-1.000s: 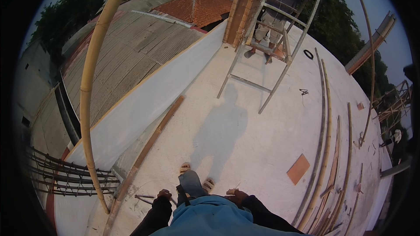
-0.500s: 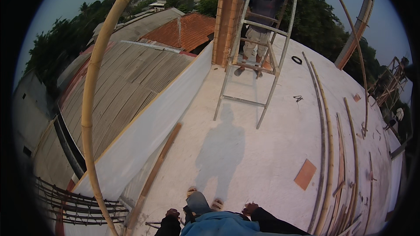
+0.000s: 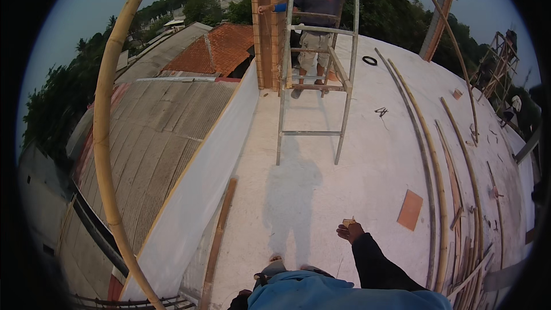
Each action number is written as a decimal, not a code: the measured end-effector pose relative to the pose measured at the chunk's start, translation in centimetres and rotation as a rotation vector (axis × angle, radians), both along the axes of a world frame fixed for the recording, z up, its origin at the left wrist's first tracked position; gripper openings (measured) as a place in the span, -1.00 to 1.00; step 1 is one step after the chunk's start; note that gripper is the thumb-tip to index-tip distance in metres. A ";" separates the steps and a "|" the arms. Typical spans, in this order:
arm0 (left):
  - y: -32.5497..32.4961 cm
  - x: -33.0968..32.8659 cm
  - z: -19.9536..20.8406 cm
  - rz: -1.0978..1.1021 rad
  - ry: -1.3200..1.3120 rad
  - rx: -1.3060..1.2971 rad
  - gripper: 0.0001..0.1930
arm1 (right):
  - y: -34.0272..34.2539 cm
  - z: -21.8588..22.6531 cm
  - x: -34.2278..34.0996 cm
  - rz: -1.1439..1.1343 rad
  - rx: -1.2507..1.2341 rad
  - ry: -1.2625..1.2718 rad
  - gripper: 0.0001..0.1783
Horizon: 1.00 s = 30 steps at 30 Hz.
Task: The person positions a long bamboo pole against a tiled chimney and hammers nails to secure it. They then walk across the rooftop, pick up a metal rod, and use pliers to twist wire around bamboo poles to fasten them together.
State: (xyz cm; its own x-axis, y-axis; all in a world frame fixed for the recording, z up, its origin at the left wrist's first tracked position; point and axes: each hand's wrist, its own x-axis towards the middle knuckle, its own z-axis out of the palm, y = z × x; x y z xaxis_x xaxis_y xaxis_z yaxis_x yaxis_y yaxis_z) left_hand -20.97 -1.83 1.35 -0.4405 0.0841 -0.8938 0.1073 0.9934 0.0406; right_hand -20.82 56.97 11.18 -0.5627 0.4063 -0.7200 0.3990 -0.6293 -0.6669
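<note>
My right hand [image 3: 354, 233] reaches forward over the pale roof slab [image 3: 338, 195], its fingers closed round a small tan block-like piece [image 3: 348, 222]. What exactly that piece is, I cannot make out. At the lower edge my left hand [image 3: 245, 293] hangs beside my body, and its fingers are too dark and cut off to read. Ahead stands a metal ladder-like frame [image 3: 311, 133]. Behind it a person [image 3: 318, 3] has both arms spread, one hand by the tall wooden column form [image 3: 264, 40], the other raised at right.
Bamboo poles [image 3: 434, 178] and timber strips lie along the right. A reddish square tile [image 3: 410, 209], a black ring [image 3: 369, 61] and a wooden beam [image 3: 219, 241] rest on the slab. A bent bamboo pole [image 3: 102, 132] rises at left, before a low white wall [image 3: 195, 195] and lower roofs.
My right hand has swung forward and outward from beside my body, the tan piece now showing in it. The person behind the frame has stretched both arms sideways. My view has shifted right.
</note>
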 end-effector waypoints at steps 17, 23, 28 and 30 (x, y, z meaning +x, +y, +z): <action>29.2 -47.1 4.0 0.827 0.235 0.637 -0.67 | 27.6 7.1 -13.4 -0.614 -0.030 0.351 -0.57; 46.1 -59.4 7.1 0.681 0.460 0.765 -0.66 | 42.7 12.4 -26.7 -0.515 0.023 0.505 -0.55; 53.8 -68.8 10.1 0.651 0.601 1.026 -0.60 | 51.4 16.7 -39.4 -0.414 0.074 0.582 -0.50; 56.3 -72.1 11.2 0.606 0.651 1.034 -0.52 | 53.5 17.7 -44.3 -0.379 0.090 0.597 -0.48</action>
State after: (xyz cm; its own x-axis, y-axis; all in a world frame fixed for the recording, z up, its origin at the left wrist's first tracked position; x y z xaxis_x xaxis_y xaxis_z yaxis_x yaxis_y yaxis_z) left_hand -93.06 54.43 12.56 -0.9606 0.2272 -0.1598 -0.0456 0.4383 0.8977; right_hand -65.13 110.45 28.92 -0.6587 0.6953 -0.2876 -0.2858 -0.5848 -0.7592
